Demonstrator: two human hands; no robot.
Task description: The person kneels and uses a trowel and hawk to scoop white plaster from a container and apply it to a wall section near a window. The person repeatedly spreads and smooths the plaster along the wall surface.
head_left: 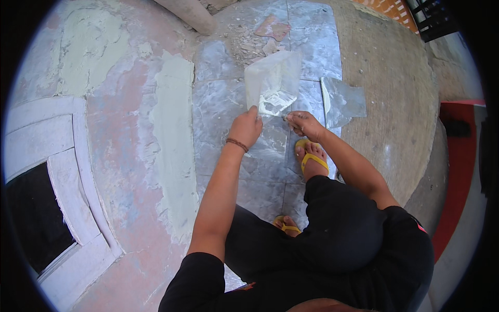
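Observation:
A translucent plastic container [273, 75], smeared with white putty, is held out in front of me above the tiled floor. My left hand [246, 128] is closed on its near left edge, the thumb lying along the side. At the near right corner my right hand [305, 125] is closed, fingertips pinched together. A small dark bit shows at those fingertips, too small to name. Wet white paste [275, 104] coats the container's near part. Right of it, a flat grey sheet [345, 101] with a putty-coated left edge lies on the floor.
On the left stands a patchy wall [122, 151] with a pale putty strip [174, 140] and a white-framed opening [78, 140]. Debris [249, 47] and a pinkish broken piece [273, 28] lie ahead. A wooden board [387, 93] is at right; my sandalled foot [313, 161] is close by.

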